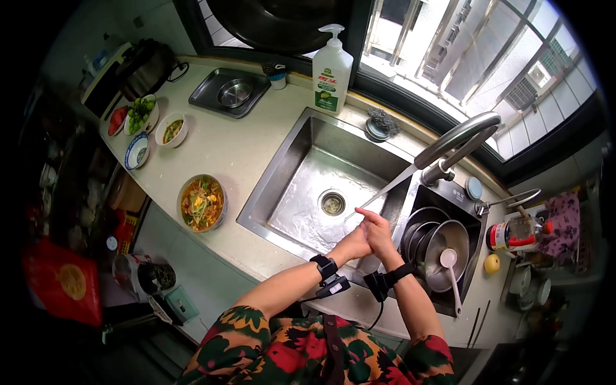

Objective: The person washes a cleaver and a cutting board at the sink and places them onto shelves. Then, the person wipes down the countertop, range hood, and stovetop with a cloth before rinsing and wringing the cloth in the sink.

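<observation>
My left hand (351,247) and my right hand (380,235) press against each other over the near right edge of the steel sink (263,208). A finger of the right hand stretches out toward the stream. The left hand's fingers are mostly hidden behind the right. From the curved faucet (459,141) a stream of water (383,192) runs down to the left, close to the right hand's fingertips. Water spreads over the sink floor around the drain (332,203). No object shows in either hand.
Right of the sink, a side basin holds nested metal bowls (452,240) and a pink ladle (449,260). A pump bottle (332,70) and scouring pad (383,120) stand behind. Leftward are a noodle bowl (204,202), a metal tray (204,96) and small bowls.
</observation>
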A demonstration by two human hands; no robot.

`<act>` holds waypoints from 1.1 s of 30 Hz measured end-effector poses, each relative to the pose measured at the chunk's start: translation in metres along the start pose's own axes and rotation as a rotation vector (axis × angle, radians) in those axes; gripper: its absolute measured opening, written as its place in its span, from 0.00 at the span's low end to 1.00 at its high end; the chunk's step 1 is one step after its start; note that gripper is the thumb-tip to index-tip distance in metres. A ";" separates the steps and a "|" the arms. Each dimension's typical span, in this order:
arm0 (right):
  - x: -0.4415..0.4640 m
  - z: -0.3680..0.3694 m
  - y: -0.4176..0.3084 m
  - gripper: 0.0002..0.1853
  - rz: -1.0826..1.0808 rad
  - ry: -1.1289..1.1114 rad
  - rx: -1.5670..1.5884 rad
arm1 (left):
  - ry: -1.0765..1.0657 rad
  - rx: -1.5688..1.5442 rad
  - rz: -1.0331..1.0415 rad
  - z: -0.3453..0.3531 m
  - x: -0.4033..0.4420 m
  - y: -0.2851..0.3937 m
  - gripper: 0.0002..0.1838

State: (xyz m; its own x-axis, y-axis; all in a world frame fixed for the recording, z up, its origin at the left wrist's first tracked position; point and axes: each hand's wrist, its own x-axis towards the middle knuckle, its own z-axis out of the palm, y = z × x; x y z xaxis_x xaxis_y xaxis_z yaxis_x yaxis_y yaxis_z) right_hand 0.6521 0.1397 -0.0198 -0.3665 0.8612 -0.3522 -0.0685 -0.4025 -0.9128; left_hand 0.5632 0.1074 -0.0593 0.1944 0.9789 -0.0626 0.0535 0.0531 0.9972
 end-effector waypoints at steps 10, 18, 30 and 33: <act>0.009 -0.003 0.019 0.10 -0.169 0.219 -0.471 | 0.061 0.693 -0.338 0.008 -0.023 0.050 0.13; 0.011 -0.026 0.016 0.10 0.013 0.159 -0.298 | -0.065 0.780 -0.334 0.015 -0.014 0.050 0.18; 0.055 -0.158 -0.101 0.19 -0.328 0.632 -0.343 | -0.226 0.911 0.089 0.050 -0.012 0.032 0.15; 0.076 -0.179 -0.119 0.23 -0.344 0.609 -0.359 | 0.047 0.867 -0.011 0.046 0.030 0.044 0.13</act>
State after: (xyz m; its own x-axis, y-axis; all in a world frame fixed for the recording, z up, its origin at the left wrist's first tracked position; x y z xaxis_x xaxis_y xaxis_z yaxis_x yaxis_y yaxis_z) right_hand 0.7985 0.3089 0.0252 0.2007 0.9796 0.0060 0.2566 -0.0467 -0.9654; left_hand 0.6164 0.1305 -0.0192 0.1496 0.9874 -0.0510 0.7862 -0.0875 0.6117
